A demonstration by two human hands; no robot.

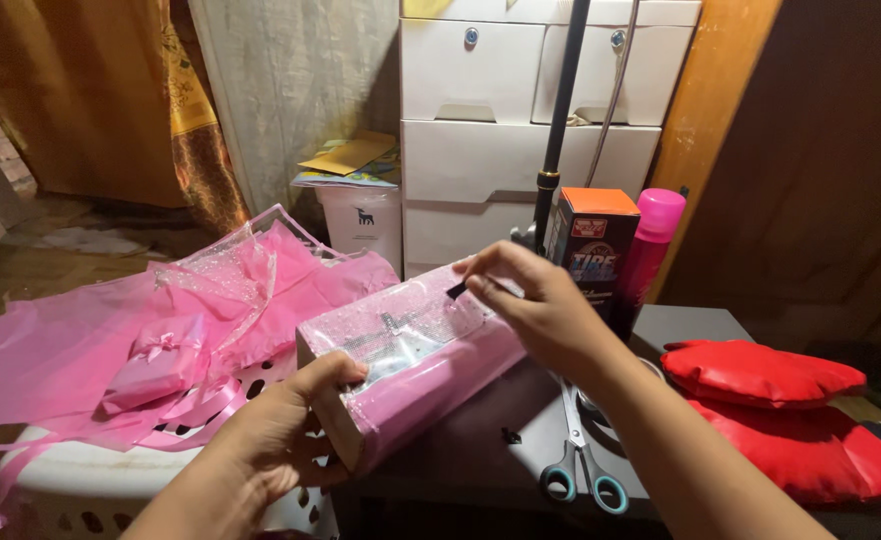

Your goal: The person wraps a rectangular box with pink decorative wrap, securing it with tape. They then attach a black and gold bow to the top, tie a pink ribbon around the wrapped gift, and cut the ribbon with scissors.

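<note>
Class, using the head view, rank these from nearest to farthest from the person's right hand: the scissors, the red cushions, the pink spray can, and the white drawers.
1. Pink spray can, just behind the right hand.
2. Scissors, below it on the table; too close to the can to call.
3. Red cushions, off to the right.
4. White drawers, at the back.

I see my left hand (285, 425) gripping the near end of a pink-wrapped box (410, 355), while my right hand (535, 305) pinches a small dark piece at its top edge. Scissors (580, 460) lie on the grey tabletop (685, 325), beside red cushions (770, 400).
</note>
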